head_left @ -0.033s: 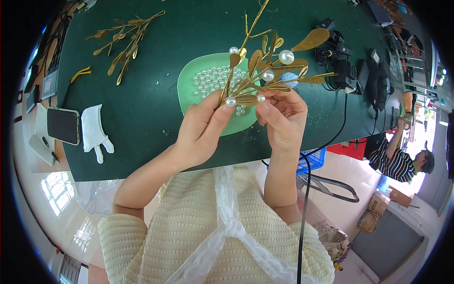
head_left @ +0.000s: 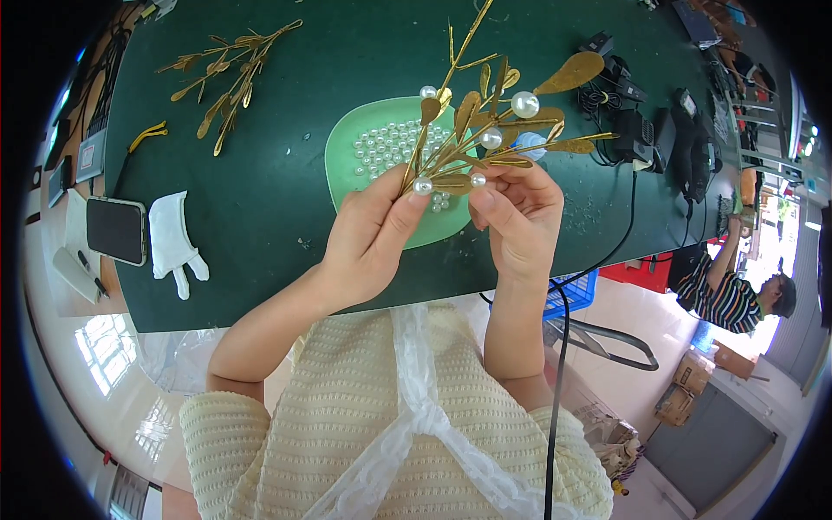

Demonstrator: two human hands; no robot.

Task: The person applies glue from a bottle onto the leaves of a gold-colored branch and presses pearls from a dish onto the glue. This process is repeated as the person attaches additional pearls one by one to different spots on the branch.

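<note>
A golden artificial branch (head_left: 468,117) with flat leaves and several white pearls is held up over the green table. My left hand (head_left: 368,230) is closed around its lower stems, the thumb beside a pearl (head_left: 422,185). With thumb and fingertips, my right hand (head_left: 520,212) pinches at a small pearl (head_left: 477,179) near the tip of a low golden leaf. Beneath the branch lies a light green tray (head_left: 342,160) with many loose pearls (head_left: 390,143), partly hidden by my hands. Behind the leaves shows a pale blue round thing (head_left: 530,146), partly covered.
A second golden branch (head_left: 230,74) lies far left on the table (head_left: 286,208). Nearer are yellow-handled pliers (head_left: 146,136), a white glove (head_left: 173,238) and a phone (head_left: 116,230). Black adapters and cables (head_left: 637,134) crowd the right side. A person in a striped shirt (head_left: 724,295) is beyond.
</note>
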